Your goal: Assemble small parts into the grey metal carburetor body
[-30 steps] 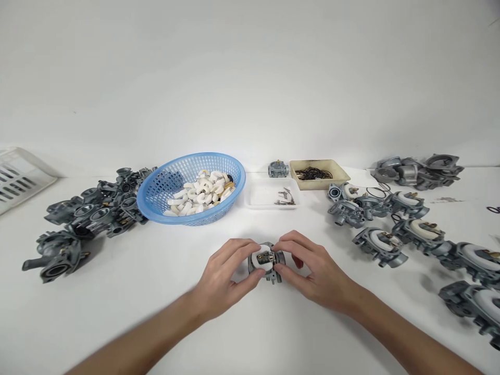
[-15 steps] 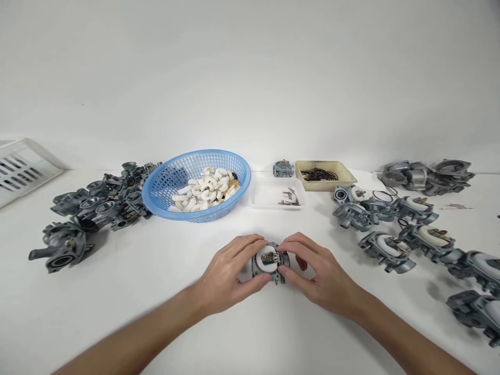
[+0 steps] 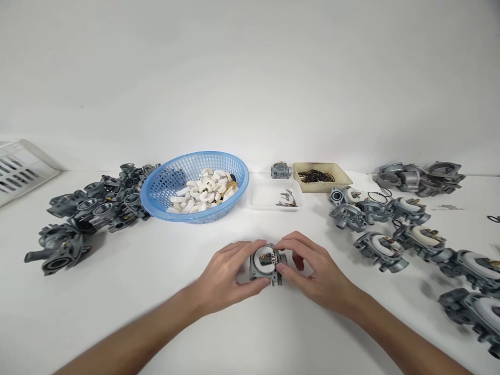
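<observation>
On the white table in front of me lies a grey metal carburetor (image 3: 255, 272), its open bowl side facing up. A white ring-shaped float (image 3: 262, 267) sits inside it around a brass-tipped post. My left hand (image 3: 226, 273) grips the carburetor's left side, thumb at the near edge and fingers at the far edge. At the right side, my right hand (image 3: 318, 273) has its thumb and index finger closed near the float's hinge. Whether a small pin is between those fingertips is hidden.
A blue basket (image 3: 156, 208) of white floats stands behind my left hand. Beside it are a clear tray (image 3: 260, 200) with small metal parts and a cream tray (image 3: 341, 177) of black rubber rings. Carburetors (image 3: 105, 208) pile at left; carburetors with floats (image 3: 385, 250) and metal bowls (image 3: 422, 177) lie at right.
The view has shifted slightly, so the surroundings on the right sit a little further left. Both hands stay at the carburetor, with only slight finger movement.
</observation>
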`<state>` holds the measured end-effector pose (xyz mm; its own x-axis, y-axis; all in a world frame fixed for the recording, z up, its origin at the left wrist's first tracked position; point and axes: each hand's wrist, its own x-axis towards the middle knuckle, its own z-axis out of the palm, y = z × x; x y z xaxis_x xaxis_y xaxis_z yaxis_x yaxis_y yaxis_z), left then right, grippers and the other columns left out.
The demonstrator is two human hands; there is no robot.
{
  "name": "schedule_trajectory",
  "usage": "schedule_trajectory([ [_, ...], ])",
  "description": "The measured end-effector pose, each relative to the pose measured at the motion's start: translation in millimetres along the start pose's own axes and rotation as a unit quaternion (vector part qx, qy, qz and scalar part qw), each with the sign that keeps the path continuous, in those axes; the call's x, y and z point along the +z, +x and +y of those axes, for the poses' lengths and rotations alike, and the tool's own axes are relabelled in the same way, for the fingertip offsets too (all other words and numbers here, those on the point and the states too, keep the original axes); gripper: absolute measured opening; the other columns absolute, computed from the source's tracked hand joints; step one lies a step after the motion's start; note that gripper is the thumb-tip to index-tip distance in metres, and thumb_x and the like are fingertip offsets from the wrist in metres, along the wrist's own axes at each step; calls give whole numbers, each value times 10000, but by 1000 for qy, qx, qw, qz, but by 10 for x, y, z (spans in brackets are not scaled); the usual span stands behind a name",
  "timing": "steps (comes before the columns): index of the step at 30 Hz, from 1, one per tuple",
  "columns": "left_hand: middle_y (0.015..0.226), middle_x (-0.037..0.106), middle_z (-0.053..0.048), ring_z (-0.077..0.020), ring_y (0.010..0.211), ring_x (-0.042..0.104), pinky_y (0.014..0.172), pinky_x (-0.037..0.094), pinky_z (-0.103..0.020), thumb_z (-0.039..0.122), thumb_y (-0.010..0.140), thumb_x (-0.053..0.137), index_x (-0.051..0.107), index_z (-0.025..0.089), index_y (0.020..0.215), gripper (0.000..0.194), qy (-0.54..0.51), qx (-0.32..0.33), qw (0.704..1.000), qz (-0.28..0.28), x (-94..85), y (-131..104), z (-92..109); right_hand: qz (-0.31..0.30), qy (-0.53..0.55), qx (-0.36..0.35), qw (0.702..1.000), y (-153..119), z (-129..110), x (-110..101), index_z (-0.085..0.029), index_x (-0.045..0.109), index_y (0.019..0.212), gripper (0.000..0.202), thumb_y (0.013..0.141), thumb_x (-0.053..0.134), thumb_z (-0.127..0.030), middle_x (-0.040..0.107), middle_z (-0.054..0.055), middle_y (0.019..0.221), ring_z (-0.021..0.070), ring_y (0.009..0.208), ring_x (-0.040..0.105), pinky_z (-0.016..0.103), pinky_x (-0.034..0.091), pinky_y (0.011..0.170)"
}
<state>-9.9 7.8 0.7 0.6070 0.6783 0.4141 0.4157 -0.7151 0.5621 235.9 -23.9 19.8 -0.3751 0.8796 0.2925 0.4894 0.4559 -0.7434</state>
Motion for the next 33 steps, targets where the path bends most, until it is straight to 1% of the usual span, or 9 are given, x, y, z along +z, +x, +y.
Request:
schedule_trajectory([
  [3,1253,726,-76,-252,1109,715,963,588,-391,357,893,726,481,270,1446,611,-1,3,1000,0,-1,-1,-4,-2,4,3,1000,-1,-3,-2,-254,631,1187,210,978,610,-249,623,63,1072,116,669,542,210,445,441],
  [6,1235,734,-67,-244,1091,722,965,587,-386,349,890,729,489,268,1427,594,2,10,1000,-1,-9,8,7,0,0,-2,1000,-8,0,-3,-261,625,1190,214,977,612,-249,621,55,1072,115,662,539,229,476,486],
  [11,1216,741,-61,-241,1071,731,947,595,-370,335,883,721,511,269,1409,570,-2,8,1000,1,-14,17,21,8,-10,-25,1000,-13,6,5,-256,632,1185,222,966,614,-221,630,58,1066,119,649,544,260,510,539],
  [15,1201,745,-66,-242,1054,734,935,598,-372,338,877,728,516,267,1404,573,-4,11,1000,7,-10,16,13,27,-12,-45,999,-11,7,18,-255,638,1182,259,934,631,-181,636,54,1060,115,631,532,283,536,586],
  [19,1194,743,-73,-246,1050,732,918,600,-372,340,878,734,514,267,1399,570,-12,25,1000,10,-8,13,11,43,-5,-57,997,-11,12,45,-253,636,1189,295,917,618,-142,629,56,1060,114,630,528,274,529,565],
  [25,1148,749,-52,-225,1017,731,908,599,-349,341,874,755,523,262,1376,559,-17,13,1000,15,-6,6,46,63,6,-62,996,-26,30,108,-245,623,1193,314,905,605,-121,620,54,1061,113,626,533,277,545,568],
  [29,1130,751,-51,-223,993,732,888,596,-346,361,863,774,527,260,1362,567,-22,25,999,23,-6,2,60,63,10,-65,996,-45,18,131,-249,617,1200,334,895,606,-112,614,52,1064,112,625,528,269,546,550],
  [33,1145,748,-49,-215,987,726,878,587,-339,335,854,785,526,261,1356,570,-32,35,999,25,-2,2,61,62,13,-60,996,-53,-3,128,-243,625,1196,337,888,602,-109,610,54,1064,111,621,532,265,548,537],
])
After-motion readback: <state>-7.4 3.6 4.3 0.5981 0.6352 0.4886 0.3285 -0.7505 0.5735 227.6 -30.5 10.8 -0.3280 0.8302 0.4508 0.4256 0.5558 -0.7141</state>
